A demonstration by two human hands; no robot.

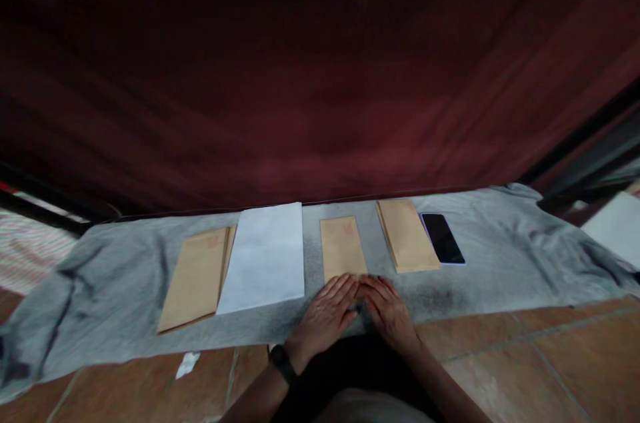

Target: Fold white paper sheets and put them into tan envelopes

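A single brown paper envelope (344, 244) lies flat in front of me on a grey cloth. Across its near end rest both of my hands, palms down. My left hand (327, 310), with a dark band on its wrist, has its fingers stretched out over the envelope's near left part. My right hand (390, 310) lies on the near right part, its fingers also extended. The fingertips of the two hands almost meet and cover the envelope's near edge. Neither hand is wrapped around anything.
Left of the envelope are a stack of white paper (267, 256) and a pile of brown envelopes (193, 276). To the right lie another envelope pile (407, 236) and a phone (443, 238). A dark red curtain (320, 110) hangs behind the grey cloth (510, 256). A white scrap (187, 365) lies on the tiled floor.
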